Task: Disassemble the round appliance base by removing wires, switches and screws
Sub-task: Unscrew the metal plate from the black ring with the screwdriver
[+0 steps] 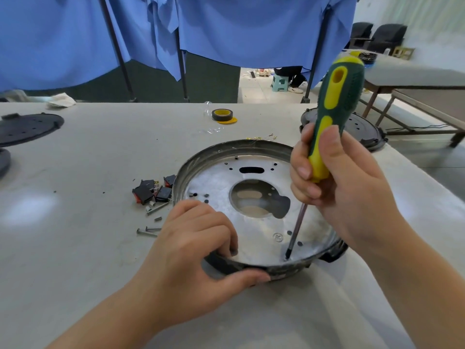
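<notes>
A wide grey table (75,187) fills most of the frame, with blue cloth (226,28) hanging across the top behind it. The round appliance base (216,182), a shallow metal pan with a dark rim, sits at centre right of the frame, open side up, its floor pierced with holes and one large central cut-out. Two dark round plates lie apart from it, one at the left edge (27,128) and one at upper right (362,129) behind the tool.

The step in hand looks like screw removal: the switches and some screws are already out, and the wires seem gone from the pan. The right hand (347,192) is wrapped around the lower handle of a green and yellow screwdriver (334,107), held nearly upright and leaning slightly right at the top, its tip set into a screw spot near the pan's lower rim. The left hand (201,245) steadies the base, fingers curled over the near rim into the pan and thumb pressed along the outside.

The next move probably calls for firm downward pressure and turning while the left hand keeps the pan from spinning.

Left of the base lie black switches (151,192) with red faces, then loose screws (148,231) lower down. A roll of tape (222,115) sits at upper centre.
</notes>
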{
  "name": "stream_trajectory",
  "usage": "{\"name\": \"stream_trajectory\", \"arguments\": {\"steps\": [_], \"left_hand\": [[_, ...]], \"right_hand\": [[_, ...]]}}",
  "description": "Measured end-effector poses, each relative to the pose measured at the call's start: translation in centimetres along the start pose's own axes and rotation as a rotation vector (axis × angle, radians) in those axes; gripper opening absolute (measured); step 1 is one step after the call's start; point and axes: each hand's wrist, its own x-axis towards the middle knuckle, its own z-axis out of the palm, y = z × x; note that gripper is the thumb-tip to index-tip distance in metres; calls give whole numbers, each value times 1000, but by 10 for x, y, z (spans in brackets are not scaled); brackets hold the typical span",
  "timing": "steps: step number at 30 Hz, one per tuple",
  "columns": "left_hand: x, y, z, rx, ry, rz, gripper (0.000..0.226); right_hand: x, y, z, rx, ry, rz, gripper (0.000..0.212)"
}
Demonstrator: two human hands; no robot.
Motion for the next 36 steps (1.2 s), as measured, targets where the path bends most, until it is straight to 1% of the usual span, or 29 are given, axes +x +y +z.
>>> {"name": "stream_trajectory", "arguments": {"steps": [7,9,12,15,17,19,21,24,25,26,27,28,30,32,33,34,36], "left_hand": [[2,1,-2,-6,-10,-7,53],[2,3,-3,3,-29,-11,49],[2,5,-5,4,-55,-18,45],[3,6,-6,-17,-61,-34,45],[4,7,-7,-21,-65,-43,45],[5,8,-8,-22,-78,-49,46],[5,9,-9,-22,-94,-50,47],[6,10,-10,-43,-99,-56,46],[7,10,-11,-56,-108,-62,45],[8,10,-13,-69,-122,-69,43],[9,9,-15,-85,-142,-81,40],[10,9,-17,-102,-162,-99,36],[12,9,-22,-129,-211,-145,31],[14,10,-24,-134,-267,-199,26],[16,10,-24,-130,-279,-220,29],[17,11,-24,-118,-287,-234,36],[22,14,-23,-63,-316,-245,49]], "right_hand": [[-3,-1,0,20,-73,-10,23],[-3,-1,1,30,-102,-5,20],[-2,-2,6,-22,-124,-3,17],[0,-2,11,-40,-128,16,22],[2,-3,13,-12,-163,48,29],[4,-5,16,52,-258,96,43],[7,-7,15,139,-404,161,55],[16,-10,9,249,-653,268,49],[19,-10,8,282,-704,307,46],[22,-11,8,285,-720,336,44],[23,-12,8,232,-702,347,41],[24,-13,9,108,-653,338,36],[23,-18,7,-274,-517,261,25],[18,-23,4,-582,-395,164,26],[15,-25,2,-667,-349,123,30],[13,-27,1,-721,-310,84,34],[9,-29,-1,-788,-248,-7,41]]}}
